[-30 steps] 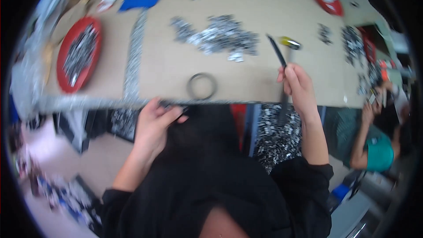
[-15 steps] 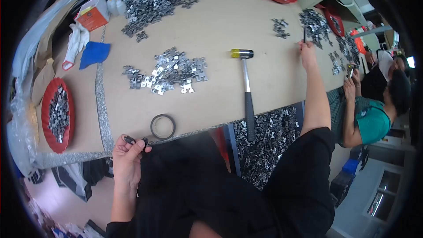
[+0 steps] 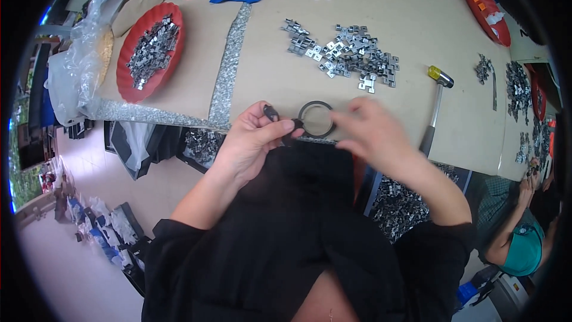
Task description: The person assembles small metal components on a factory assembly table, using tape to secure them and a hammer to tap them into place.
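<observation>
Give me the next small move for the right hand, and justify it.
I'd probably bring the right hand across to help grip the dark piece in the left hand. The left hand holds that piece between thumb and fingers, while the right, blurred but seemingly empty, has its fingers spread close by, near the dark ring.

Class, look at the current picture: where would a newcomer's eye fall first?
Most likely on the bright red dish of metal pieces at the table's left, then the silvery heap near its middle. The yellow-tipped hammer stands out farther right. At the near edge, the left hand pinches a small dark object beside a black ring, with the blurred right hand on the ring's other side.
</observation>
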Available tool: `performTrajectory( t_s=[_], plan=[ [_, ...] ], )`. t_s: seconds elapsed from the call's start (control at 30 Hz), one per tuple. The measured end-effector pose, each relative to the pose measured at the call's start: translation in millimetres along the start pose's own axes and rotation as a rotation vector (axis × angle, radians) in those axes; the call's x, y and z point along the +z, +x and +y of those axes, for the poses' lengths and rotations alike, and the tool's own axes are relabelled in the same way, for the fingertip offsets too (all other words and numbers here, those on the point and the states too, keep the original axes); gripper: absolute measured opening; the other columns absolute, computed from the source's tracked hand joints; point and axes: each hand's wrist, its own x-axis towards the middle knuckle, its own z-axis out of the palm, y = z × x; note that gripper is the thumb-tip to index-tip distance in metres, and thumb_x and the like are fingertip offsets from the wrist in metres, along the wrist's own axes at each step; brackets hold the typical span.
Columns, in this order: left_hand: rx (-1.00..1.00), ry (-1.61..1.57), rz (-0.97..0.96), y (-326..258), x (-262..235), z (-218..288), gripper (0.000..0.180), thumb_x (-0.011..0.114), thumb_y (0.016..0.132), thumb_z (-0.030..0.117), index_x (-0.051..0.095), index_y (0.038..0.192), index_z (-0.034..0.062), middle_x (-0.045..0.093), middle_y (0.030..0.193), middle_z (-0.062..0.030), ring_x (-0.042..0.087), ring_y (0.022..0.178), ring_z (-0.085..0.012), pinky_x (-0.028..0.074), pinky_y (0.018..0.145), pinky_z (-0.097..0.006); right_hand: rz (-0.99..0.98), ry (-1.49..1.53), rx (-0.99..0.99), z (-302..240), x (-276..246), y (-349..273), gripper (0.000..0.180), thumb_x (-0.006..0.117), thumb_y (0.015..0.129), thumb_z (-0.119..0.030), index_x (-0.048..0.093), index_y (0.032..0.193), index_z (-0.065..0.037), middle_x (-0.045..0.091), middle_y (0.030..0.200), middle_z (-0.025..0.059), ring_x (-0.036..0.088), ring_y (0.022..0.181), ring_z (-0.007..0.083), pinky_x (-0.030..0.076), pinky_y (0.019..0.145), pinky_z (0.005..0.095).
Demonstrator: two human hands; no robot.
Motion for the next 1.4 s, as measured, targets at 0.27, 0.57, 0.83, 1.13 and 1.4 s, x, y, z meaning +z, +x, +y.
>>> performTrajectory(
  t_s=[0.27, 0.57, 0.83, 1.13, 1.4],
  plan=[
    [-0.073, -0.168, -0.095, -1, -12, 12, 0.012, 0.061, 0.076, 0.005, 0.051, 0.075, 0.0117, 0.060, 0.081, -0.0024, 0.057, 0.083, -0.0140, 0.044, 0.073, -0.027, 0.330, -0.260, 0.139, 3, -6, -27, 0.017, 0.061, 0.066, -0.009, 0.060, 0.083, -0.011, 0.050, 0.085, 0.0108, 0.052, 0.079, 0.0267, 0.044, 0.062, 0.0355],
    [-0.026, -0.209, -0.273, -4, -3, 12, 0.007, 0.058, 0.079, 0.006, 0.053, 0.079, 0.0110, 0.060, 0.089, -0.0036, 0.054, 0.087, -0.0130, 0.041, 0.079, -0.027, 0.618, -0.545, 0.441, 29, -30, -23, 0.024, 0.058, 0.075, -0.007, 0.055, 0.098, -0.006, 0.052, 0.086, 0.0107, 0.054, 0.078, 0.0259, 0.044, 0.068, 0.0330],
    [0.091, -0.242, -0.393, -8, 2, 15, 0.009, 0.056, 0.080, 0.008, 0.052, 0.087, 0.0102, 0.058, 0.096, -0.0056, 0.052, 0.093, -0.0135, 0.038, 0.083, -0.029, 0.460, 1.465, 0.455, -81, 55, 28, 0.024, 0.057, 0.082, -0.013, 0.051, 0.101, 0.001, 0.056, 0.093, 0.0067, 0.052, 0.087, 0.0104, 0.041, 0.079, 0.0251],
    [0.207, -0.313, -0.409, -12, -7, 10, 0.020, 0.053, 0.078, 0.002, 0.048, 0.096, 0.0087, 0.057, 0.101, -0.0062, 0.047, 0.104, -0.0171, 0.034, 0.089, -0.033, 0.523, 1.487, 0.495, -95, 59, 31, 0.016, 0.058, 0.082, -0.011, 0.055, 0.094, -0.001, 0.057, 0.088, 0.0017, 0.050, 0.084, 0.0075, 0.039, 0.078, 0.0224],
    [0.169, -0.334, -0.382, -8, -19, 19, 0.032, 0.050, 0.076, -0.003, 0.041, 0.105, 0.0051, 0.051, 0.107, -0.0098, 0.049, 0.100, -0.0187, 0.042, 0.080, -0.030, 0.597, 1.397, 0.346, -104, 56, 22, 0.007, 0.059, 0.079, -0.004, 0.056, 0.085, -0.002, 0.045, 0.094, 0.0008, 0.046, 0.082, 0.0079, 0.036, 0.077, 0.0209]
  ],
)
